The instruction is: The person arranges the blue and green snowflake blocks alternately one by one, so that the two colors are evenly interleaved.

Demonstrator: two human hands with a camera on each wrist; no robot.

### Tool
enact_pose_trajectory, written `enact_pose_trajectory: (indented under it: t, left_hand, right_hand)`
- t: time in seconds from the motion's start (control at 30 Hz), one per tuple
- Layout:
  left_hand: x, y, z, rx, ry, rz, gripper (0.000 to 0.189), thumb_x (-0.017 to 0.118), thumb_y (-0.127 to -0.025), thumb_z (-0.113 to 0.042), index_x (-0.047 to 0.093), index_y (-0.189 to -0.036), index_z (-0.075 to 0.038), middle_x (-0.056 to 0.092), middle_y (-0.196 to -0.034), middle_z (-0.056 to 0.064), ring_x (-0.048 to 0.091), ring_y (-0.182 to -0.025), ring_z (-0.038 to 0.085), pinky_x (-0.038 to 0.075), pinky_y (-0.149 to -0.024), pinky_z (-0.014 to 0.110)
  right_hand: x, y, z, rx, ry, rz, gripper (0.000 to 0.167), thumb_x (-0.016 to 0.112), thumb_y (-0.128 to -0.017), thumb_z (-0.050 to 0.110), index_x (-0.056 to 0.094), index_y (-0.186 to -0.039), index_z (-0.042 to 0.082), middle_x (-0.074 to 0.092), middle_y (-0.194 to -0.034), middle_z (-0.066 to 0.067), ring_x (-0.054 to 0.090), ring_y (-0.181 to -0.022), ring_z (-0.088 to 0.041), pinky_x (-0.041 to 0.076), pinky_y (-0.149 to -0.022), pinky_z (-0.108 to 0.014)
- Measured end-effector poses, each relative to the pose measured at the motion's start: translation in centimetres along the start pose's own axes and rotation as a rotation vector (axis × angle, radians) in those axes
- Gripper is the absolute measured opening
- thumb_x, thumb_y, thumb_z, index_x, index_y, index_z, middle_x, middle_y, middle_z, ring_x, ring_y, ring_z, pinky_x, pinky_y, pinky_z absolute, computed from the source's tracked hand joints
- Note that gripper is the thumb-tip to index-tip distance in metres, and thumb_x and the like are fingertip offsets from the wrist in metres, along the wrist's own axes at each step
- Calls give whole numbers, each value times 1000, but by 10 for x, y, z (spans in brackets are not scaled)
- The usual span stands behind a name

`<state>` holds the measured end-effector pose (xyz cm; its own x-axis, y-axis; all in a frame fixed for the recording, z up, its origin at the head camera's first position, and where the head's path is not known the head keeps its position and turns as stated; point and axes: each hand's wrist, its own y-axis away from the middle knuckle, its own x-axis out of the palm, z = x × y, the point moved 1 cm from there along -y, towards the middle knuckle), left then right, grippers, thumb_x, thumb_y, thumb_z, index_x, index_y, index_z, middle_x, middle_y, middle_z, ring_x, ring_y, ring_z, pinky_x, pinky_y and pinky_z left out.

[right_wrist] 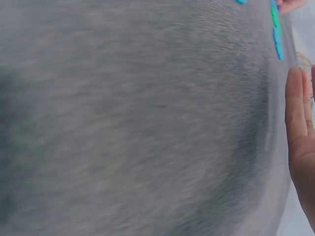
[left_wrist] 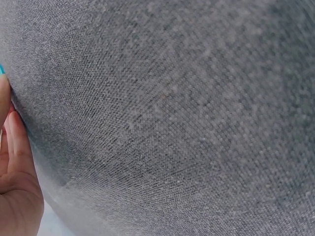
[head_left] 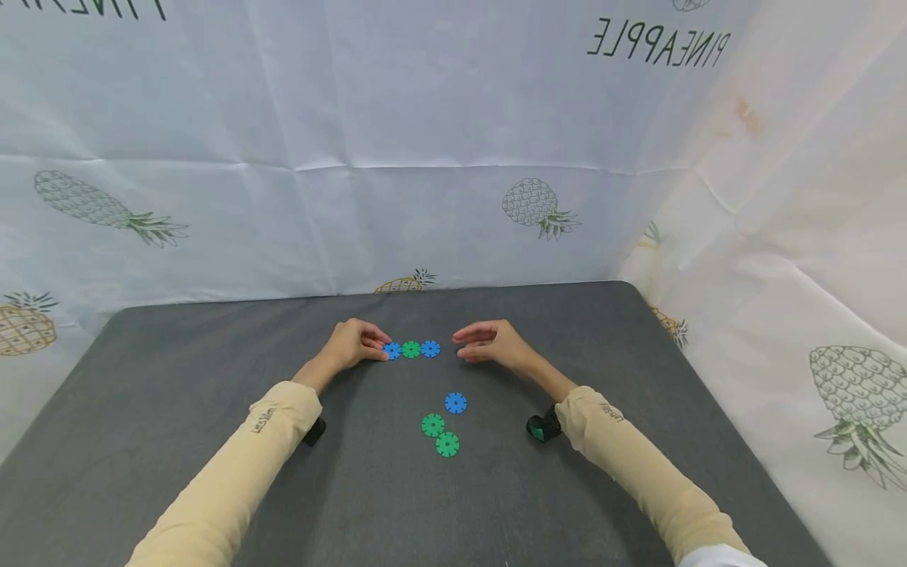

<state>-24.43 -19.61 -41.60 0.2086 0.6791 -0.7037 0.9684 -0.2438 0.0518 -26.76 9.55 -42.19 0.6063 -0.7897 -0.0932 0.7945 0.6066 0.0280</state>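
Note:
In the head view, three notched plastic discs form a row on the dark table: a blue disc (head_left: pixel 392 351) at left, a green disc (head_left: pixel 411 349) in the middle and another blue disc (head_left: pixel 430 349) at right. My left hand (head_left: pixel 349 344) pinches the left blue disc between thumb and fingers; only a sliver of blue shows by the left hand (left_wrist: pixel 18 172) in the left wrist view. Just past the row's right end, my right hand (head_left: pixel 496 344) holds nothing, its thumb and fingers apart. The right wrist view shows the right hand (right_wrist: pixel 299 128) with fingers extended.
Closer to me on the grey table (head_left: pixel 397 504) lie a loose blue disc (head_left: pixel 456 403) and two green discs, one (head_left: pixel 433 425) against the other (head_left: pixel 447 445). A pineapple-print cloth (head_left: pixel 425 220) hangs behind the table and along its right side.

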Motion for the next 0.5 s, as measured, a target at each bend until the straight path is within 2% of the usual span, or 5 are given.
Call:
enact_pose_trajectory:
  t: [0.5]
  left_hand:
    - [1,0,0,-15,17,-3,22,76,-82,-7,73,-101,2,73,-88,10,69,-84,22,55,-77,37]
  right_hand:
    - [6,33,-4,1,-33,0,36,67,-86,-4,59,-120,-12,58,-122,-31,67,-96,-13,55,-84,-39]
